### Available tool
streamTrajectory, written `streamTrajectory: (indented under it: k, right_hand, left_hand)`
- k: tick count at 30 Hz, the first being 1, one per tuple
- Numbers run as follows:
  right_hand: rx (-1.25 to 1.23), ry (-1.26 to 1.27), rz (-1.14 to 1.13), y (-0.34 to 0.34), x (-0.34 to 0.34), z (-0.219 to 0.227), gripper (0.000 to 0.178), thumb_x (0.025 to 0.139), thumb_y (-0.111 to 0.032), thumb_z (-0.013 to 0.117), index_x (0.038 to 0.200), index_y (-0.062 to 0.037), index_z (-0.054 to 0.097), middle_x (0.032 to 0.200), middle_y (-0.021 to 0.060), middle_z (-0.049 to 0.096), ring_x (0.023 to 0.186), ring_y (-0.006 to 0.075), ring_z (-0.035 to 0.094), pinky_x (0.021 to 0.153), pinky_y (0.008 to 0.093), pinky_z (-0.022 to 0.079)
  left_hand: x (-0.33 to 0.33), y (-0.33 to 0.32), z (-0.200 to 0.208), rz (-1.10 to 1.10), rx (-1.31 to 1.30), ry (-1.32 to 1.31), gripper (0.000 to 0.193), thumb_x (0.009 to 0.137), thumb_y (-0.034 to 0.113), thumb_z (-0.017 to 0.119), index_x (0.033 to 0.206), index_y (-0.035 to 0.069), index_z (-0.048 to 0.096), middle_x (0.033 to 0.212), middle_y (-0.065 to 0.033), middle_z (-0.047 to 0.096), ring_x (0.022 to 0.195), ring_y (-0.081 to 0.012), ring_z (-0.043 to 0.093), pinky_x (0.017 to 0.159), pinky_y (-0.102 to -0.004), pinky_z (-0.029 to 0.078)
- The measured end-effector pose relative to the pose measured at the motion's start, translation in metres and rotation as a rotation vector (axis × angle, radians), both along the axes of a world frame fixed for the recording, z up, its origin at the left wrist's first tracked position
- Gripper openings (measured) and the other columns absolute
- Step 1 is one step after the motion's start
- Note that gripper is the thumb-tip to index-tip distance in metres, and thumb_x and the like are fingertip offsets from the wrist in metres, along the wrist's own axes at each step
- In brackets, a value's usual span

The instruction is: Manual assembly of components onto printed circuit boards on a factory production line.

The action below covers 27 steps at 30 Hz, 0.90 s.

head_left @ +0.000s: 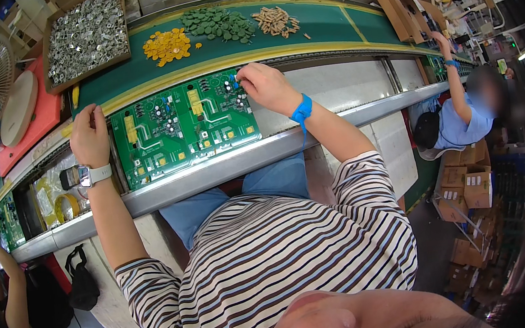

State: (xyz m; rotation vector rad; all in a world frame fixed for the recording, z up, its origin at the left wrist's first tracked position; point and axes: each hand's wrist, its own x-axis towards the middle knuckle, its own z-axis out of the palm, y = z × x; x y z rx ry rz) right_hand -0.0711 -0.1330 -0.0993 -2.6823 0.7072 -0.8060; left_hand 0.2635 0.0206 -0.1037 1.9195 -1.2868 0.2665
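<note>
Circuit board [184, 126]: green, rectangular panel, two matching halves side by side. Long axis runs left-right along the surface [331, 88], parallel to the steel rail [224, 168] at the near edge; left end sits slightly nearer the person than the right end, so it's tilted a bit. Component side up.

Left hand [89, 137]: resting at the board's left short edge, fingers curled over the far-left corner, touching it. Light-banded watch on that wrist. Can't tell whether it actually grips the edge or just steadies it.

Right hand [267, 87]: at the board's far-right corner, fingertips pinched together on a small part at the top edge; the part itself is too small to identify. Blue wrist strap [301, 110] on that wrist.

On the green conveyor belt [324, 21] beyond the far edge: pile of yellow parts [167, 46], pile of dark green discs [219, 23], pile of tan parts [276, 21]. Box of metal pieces [86, 36] at far left.
</note>
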Motion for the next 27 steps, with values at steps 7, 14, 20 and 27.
streamTrajectory:
  k: [7,14,20,27]
  right_hand:
    - [-0.063,-0.008,0.036,-0.001,0.002,-0.002,0.015,0.076,-0.004,0.059,0.091,-0.0042,0.056,0.083,0.0116,0.058,0.078,0.0299,0.057,0.066,0.0358,0.048]
    - [-0.144,0.129,-0.475,-0.086,-0.062,0.026,0.015,0.077,-0.016,0.061,0.087,-0.0052,0.064,0.085,0.0138,0.059,0.082,0.0315,0.057,0.072,0.0383,0.047]
    - [-0.142,0.216,-0.621,-0.135,-0.112,0.002,0.011,0.079,-0.019,0.059,0.079,-0.0089,0.063,0.082,0.0128,0.058,0.082,0.0335,0.056,0.068,0.0433,0.046]
    - [0.124,-0.127,-0.345,-0.056,-0.046,0.037,0.012,0.082,-0.017,0.057,0.087,-0.0056,0.059,0.082,0.0149,0.060,0.077,0.0332,0.058,0.066,0.0382,0.047]
  left_hand:
    - [0.003,0.005,0.005,-0.002,0.040,-0.013,0.021,0.084,0.020,0.058,0.096,0.004,0.062,0.081,-0.0117,0.063,0.065,-0.0228,0.061,0.060,-0.0316,0.048]
    - [-0.031,0.075,0.028,-0.022,0.407,0.075,0.032,0.086,0.026,0.055,0.111,0.007,0.055,0.076,-0.0132,0.064,0.065,-0.0291,0.062,0.058,-0.0379,0.048]
    - [-0.056,0.102,0.008,-0.155,0.539,0.226,0.042,0.086,0.028,0.055,0.122,0.009,0.046,0.076,-0.0132,0.064,0.065,-0.0318,0.062,0.055,-0.0402,0.047]
    - [-0.103,0.085,0.016,-0.313,0.474,0.118,0.056,0.081,0.033,0.060,0.126,0.006,0.041,0.077,-0.0164,0.062,0.065,-0.0326,0.061,0.054,-0.0395,0.047]
